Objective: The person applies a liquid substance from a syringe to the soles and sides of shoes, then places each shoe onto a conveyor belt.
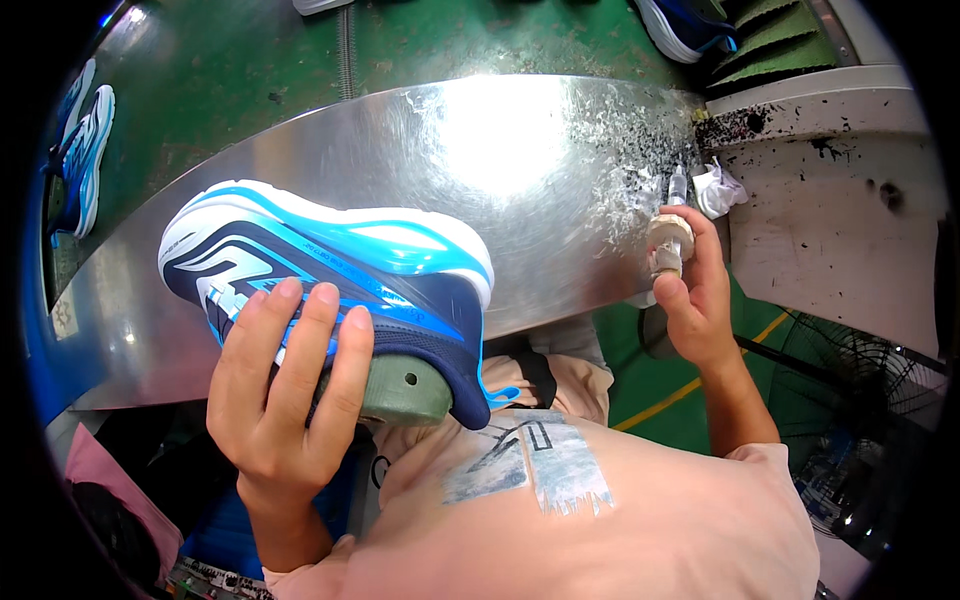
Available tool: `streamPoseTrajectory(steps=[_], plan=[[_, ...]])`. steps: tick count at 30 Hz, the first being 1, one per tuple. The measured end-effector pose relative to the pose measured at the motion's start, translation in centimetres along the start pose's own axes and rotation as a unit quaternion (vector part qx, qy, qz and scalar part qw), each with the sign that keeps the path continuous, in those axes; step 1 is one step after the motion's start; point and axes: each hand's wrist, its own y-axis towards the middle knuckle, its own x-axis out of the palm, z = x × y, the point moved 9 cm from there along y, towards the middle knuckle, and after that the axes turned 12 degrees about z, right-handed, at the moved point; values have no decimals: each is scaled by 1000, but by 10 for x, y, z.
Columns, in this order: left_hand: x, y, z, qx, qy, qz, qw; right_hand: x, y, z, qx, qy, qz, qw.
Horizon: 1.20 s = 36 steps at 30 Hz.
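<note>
My left hand (290,390) grips a navy, blue and white running shoe (330,262), tilted with its sole away from me and its toe to the left. A green shoe last (405,388) fills the shoe, and its end sticks out of the collar. The palm side of the hand and part of the upper are hidden from each other's contact. My right hand (700,290) is closed round a syringe (677,190) with a clear tip and a whitish, crusted disc round it. Beside that tip lies a crumpled white cloth or tissue (718,190).
A curved metal tabletop (400,150) spans the front, with whitish residue at its right end. Beyond it runs a green surface (240,90). More shoes (85,165) stand far left, another shoe (680,28) far right. A stained pale machine panel (830,190) and a fan (840,380) are at right.
</note>
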Motion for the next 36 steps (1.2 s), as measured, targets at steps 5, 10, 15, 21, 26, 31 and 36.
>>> streamPoseTrajectory(steps=[5,10,15,21,26,31,36], plan=[[3,3,3,1,-12,2,1000,-4,7,2,9,31,16,999],[9,20,0,-11,-50,-7,999,-7,17,5,-4,24,28,999],[12,29,-3,-12,-59,-10,998,-13,15,10,-46,35,22,998],[3,30,-8,-18,-53,-28,998,-8,15,11,-105,32,41,993],[5,21,-16,-20,-53,-39,998,0,16,15,-114,45,51,991],[-5,1,-21,-9,-37,-54,998,1,11,27,-117,51,62,990],[-9,-9,-27,-9,-5,-29,1000,11,10,31,-114,32,49,992]])
